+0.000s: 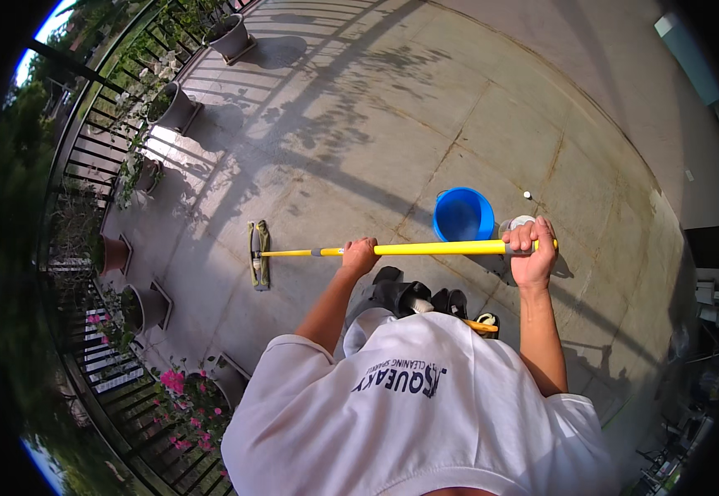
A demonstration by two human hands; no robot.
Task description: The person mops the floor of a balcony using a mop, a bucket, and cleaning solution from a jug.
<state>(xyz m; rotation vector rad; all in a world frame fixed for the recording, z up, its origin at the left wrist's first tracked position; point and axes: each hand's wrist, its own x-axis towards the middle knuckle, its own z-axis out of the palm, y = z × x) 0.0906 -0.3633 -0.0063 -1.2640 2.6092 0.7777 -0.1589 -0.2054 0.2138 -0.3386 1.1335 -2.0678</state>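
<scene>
A yellow telescopic mop pole (440, 248) runs across in front of me. My left hand (360, 255) grips its middle, near a grey collar. My right hand (531, 248) is wrapped around the grey grip at the pole's right end. At the far left end, the mop head (259, 255), with two dull yellowish strips along a grey frame, rests on the concrete floor (359, 186). Just beyond the pole stands a blue bucket (463, 214), its contents hard to make out. A pale, rounded container (516, 222) is partly hidden behind my right hand.
A small white cap-like object (527, 195) lies past the bucket. Dark shoes (449, 302) and a yellow-orange bar (481, 325) show near my feet. Potted plants (176, 106) line the black metal railing (89, 155) at left. A wall (632, 56) rises at right, with clutter (675, 440) lower down.
</scene>
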